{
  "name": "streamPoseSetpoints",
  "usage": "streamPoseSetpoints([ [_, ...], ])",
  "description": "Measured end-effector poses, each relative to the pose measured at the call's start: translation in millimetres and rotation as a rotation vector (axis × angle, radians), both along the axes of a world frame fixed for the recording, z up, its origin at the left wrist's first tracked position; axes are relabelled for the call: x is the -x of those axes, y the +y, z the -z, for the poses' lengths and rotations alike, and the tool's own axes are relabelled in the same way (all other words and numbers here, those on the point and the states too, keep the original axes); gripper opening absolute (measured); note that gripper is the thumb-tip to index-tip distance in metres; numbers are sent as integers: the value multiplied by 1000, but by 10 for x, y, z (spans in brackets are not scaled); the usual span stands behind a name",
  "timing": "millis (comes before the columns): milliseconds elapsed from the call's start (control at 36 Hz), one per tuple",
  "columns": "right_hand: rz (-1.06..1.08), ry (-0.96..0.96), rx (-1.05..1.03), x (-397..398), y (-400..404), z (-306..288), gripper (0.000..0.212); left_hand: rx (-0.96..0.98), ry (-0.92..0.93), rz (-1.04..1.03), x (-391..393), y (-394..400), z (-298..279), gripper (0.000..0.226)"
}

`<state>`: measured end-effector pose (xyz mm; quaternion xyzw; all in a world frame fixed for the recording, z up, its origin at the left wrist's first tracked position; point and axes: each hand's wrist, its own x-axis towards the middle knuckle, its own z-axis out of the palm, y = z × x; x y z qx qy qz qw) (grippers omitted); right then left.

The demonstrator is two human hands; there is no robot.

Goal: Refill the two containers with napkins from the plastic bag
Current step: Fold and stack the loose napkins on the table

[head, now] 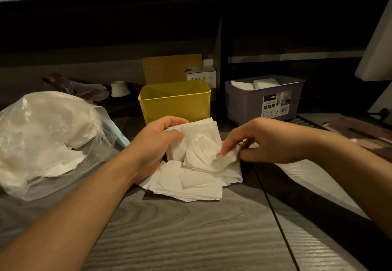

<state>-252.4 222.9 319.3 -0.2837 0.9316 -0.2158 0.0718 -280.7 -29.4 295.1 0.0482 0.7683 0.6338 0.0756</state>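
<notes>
A loose pile of white napkins (191, 183) lies on the grey wooden table in front of me. My left hand (154, 143) grips a stack of napkins (201, 134) from the left, thumb on top. My right hand (265, 141) pinches a crumpled napkin (224, 158) at the stack's right edge. Behind the pile stands a yellow container (176, 103) whose visible inside shows no napkins. To its right a purple container (263, 100) holds white napkins. A clear plastic bag (42, 139) with more napkins lies at the left.
A brown board (169, 69) and a small white carton (201, 75) stand behind the yellow container. A dark crumpled bag (80, 88) and a white tape roll (119, 89) lie at the back left. A dark tray (360, 134) sits at the right. A seam (273, 207) runs down the table.
</notes>
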Motion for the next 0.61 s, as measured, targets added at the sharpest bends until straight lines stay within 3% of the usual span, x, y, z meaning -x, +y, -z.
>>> streamPoseSetpoints([
  [139, 55, 72, 67, 82, -1, 72, 20, 7, 3, 6, 4, 0, 5, 24],
  [333, -39, 79, 37, 28, -52, 113, 38, 25, 12, 22, 6, -15, 12, 26],
  [528, -13, 71, 157, -6, -99, 77, 22, 24, 36, 51, 19, -33, 32, 33],
  [611, -44, 37, 60, -28, -117, 91, 23, 21, 47, 47, 21, -29, 32, 35],
])
